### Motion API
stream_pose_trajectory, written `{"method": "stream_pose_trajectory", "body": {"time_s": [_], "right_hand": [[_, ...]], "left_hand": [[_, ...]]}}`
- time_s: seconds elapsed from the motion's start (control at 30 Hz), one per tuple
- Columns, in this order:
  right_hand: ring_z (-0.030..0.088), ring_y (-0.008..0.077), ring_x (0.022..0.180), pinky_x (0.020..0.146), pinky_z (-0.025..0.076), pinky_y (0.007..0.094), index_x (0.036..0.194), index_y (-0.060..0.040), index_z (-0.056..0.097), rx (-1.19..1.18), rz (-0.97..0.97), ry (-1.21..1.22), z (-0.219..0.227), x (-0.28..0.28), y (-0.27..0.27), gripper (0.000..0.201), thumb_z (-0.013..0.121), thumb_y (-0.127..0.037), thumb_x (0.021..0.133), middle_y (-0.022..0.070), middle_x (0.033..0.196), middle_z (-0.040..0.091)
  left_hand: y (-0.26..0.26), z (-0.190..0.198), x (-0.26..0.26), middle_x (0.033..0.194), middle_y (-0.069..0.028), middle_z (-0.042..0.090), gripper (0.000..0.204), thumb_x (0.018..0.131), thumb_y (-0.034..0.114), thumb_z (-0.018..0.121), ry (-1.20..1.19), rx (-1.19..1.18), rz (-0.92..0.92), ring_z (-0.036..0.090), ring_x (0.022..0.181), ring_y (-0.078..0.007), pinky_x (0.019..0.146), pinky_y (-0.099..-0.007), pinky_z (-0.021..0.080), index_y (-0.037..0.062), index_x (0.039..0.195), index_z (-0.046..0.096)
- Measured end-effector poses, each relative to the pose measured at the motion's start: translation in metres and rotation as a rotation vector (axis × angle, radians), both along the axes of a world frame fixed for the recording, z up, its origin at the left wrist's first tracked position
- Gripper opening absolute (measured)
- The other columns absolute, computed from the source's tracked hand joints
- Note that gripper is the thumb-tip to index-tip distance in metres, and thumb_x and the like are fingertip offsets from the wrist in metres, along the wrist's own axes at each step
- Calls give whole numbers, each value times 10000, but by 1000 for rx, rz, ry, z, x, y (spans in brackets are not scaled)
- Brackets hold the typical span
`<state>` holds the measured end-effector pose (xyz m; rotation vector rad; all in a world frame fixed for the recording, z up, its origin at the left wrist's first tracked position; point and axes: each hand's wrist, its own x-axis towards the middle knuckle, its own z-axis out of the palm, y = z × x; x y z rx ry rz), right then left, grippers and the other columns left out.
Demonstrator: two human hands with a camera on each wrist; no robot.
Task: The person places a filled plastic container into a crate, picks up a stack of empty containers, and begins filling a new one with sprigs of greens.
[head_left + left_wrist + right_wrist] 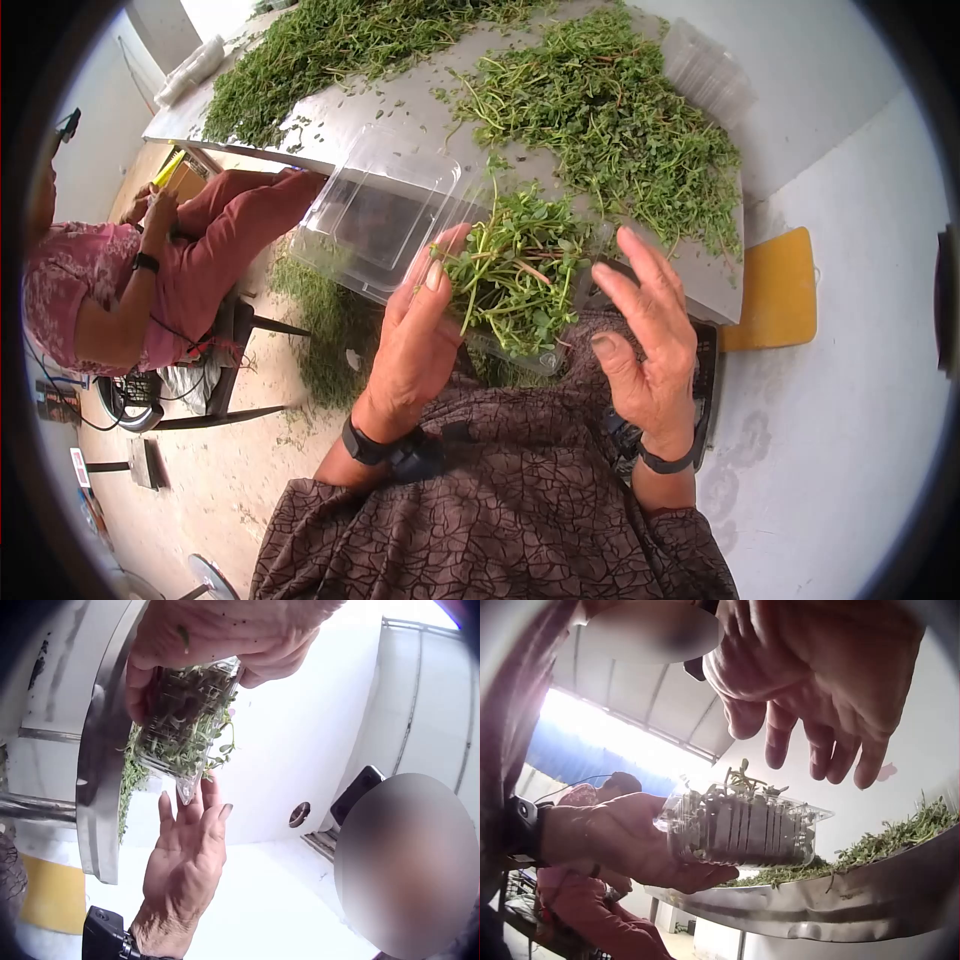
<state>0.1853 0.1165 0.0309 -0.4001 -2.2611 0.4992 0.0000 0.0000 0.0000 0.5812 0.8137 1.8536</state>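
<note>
My left hand (412, 345) grips a clear plastic box (742, 831) from its side and underneath, above my lap. Leafy green sprigs (525, 268) fill the box and poke up over its rim. My right hand (652, 345) is just to the right of the box, fingers spread and holding nothing. In the right wrist view, that hand hangs above the greens with a gap between. Beyond my left hand, a see-through shallow plastic shell (385, 205) overlaps the table edge in the head view.
Ahead, the metal table (400, 115) bears one heap of greens (600, 120) at right and another pile (310, 70) at left. Stacked clear boxes (705, 65) stand behind. More greens (330, 330) lie low on the left. A seated person (150, 270) is at left; a yellow board (775, 290) at right.
</note>
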Motion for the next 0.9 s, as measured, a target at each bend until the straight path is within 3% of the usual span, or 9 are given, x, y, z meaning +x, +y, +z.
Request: {"method": "stream_pose_trajectory", "body": {"time_s": [0.07, 0.33, 0.5, 0.57, 0.6, 0.63, 0.67, 0.73, 0.9], "right_hand": [[450, 392, 1193, 991, 362, 447, 1147, -31, 613, 45, 10, -19, -1, -1, -8, 443, 533, -387, 896, 235, 1304, 466], [395, 381, 1224, 1015, 314, 484, 1117, -19, 612, 138, -41, -248, 5, -8, -16, 390, 562, -314, 867, 244, 1313, 440], [462, 384, 1149, 976, 355, 465, 1103, 18, 602, 91, -125, -98, -3, -4, -12, 381, 560, -287, 879, 254, 1280, 459], [553, 350, 1030, 876, 443, 429, 1145, 56, 560, 135, -155, -75, -4, -2, -11, 432, 582, -281, 875, 246, 1229, 508], [586, 320, 944, 804, 474, 396, 1173, 70, 529, -15, -173, -50, -5, 0, -14, 465, 604, -269, 864, 236, 1171, 545], [619, 289, 858, 731, 504, 363, 1202, 84, 499, -164, -193, -26, -7, 1, -16, 504, 626, -256, 853, 226, 1114, 582], [627, 207, 719, 625, 508, 296, 1237, 95, 449, -253, -160, 3, -13, 3, -16, 554, 659, -230, 840, 202, 1006, 624], [612, 168, 707, 608, 498, 275, 1241, 93, 445, -405, -140, 54, -11, -1, -23, 547, 662, -212, 842, 184, 980, 628], [558, 76, 668, 554, 465, 221, 1218, 85, 455, -779, -104, 180, -17, -15, -28, 470, 653, -136, 853, 128, 927, 629]], "left_hand": [[-1, 3, 2, 1367, -148, 377, 484, 956, 162, 417, -18, -9, 31, 385, 1257, -220, 1020, -354, 355, -30, 1380, 288], [4, 10, 11, 1338, -155, 415, 478, 953, 139, 437, -15, 15, 51, 447, 1209, -222, 980, -357, 404, -15, 1380, 287], [4, 6, 8, 1327, -114, 424, 522, 929, 164, 508, 16, -60, 105, 434, 1195, -184, 937, -302, 415, 6, 1383, 303], [3, 4, 9, 1329, -92, 414, 530, 922, 159, 520, -16, -54, 79, 423, 1173, -151, 895, -258, 415, 4, 1381, 309], [7, 12, 15, 1185, -42, 491, 536, 919, 147, 526, -54, -68, 152, 477, 958, -71, 732, -194, 419, 28, 1393, 306], [7, 10, 15, 1185, -42, 491, 536, 919, 147, 526, -59, -64, 159, 477, 958, -71, 732, -194, 419, 28, 1393, 306], [7, 8, 15, 1094, -12, 502, 543, 919, 145, 527, -39, -72, 135, 441, 847, -44, 660, -179, 384, 44, 1402, 300], [9, 9, 19, 878, 65, 483, 559, 922, 141, 521, -2, -85, 118, 306, 632, -2, 517, -161, 256, 81, 1423, 278], [6, 9, 24, 1205, -45, 470, 608, 914, 152, 545, 152, -100, 145, 450, 923, -57, 752, -204, 411, 60, 1434, 243]]}}
